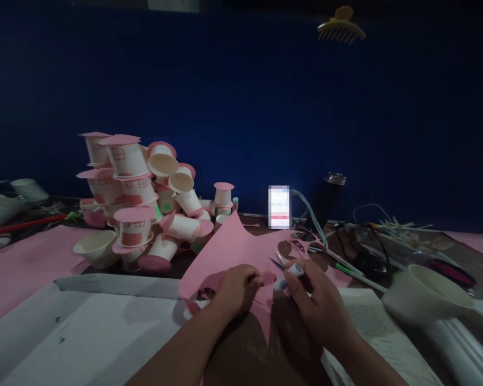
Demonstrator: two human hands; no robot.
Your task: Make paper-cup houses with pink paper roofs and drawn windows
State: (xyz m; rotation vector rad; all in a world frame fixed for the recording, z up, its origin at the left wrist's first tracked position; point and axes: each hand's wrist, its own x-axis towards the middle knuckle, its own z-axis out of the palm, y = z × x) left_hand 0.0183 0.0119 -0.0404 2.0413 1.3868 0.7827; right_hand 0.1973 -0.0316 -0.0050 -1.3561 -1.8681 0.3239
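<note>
A large pink paper sheet (225, 246) with curved cut edges and round holes stands bent up over the table. My left hand (239, 289) is closed on its lower part, the fingertips pinched together. My right hand (317, 300) is closed round a pair of scissors (277, 261), whose blades point up and left beside the paper. A short white tube (292, 274), perhaps a glue stick, is also in that hand. The scissors' handles are hidden by the fingers.
Stacked paper cups (131, 161) with pink discs and drawn windows stand at left, behind a shallow white tray (116, 321). A lit phone (279, 207) and a black bottle (330, 198) are at the back. A white cup (402, 300) lies right, near a printed sheet (370, 316).
</note>
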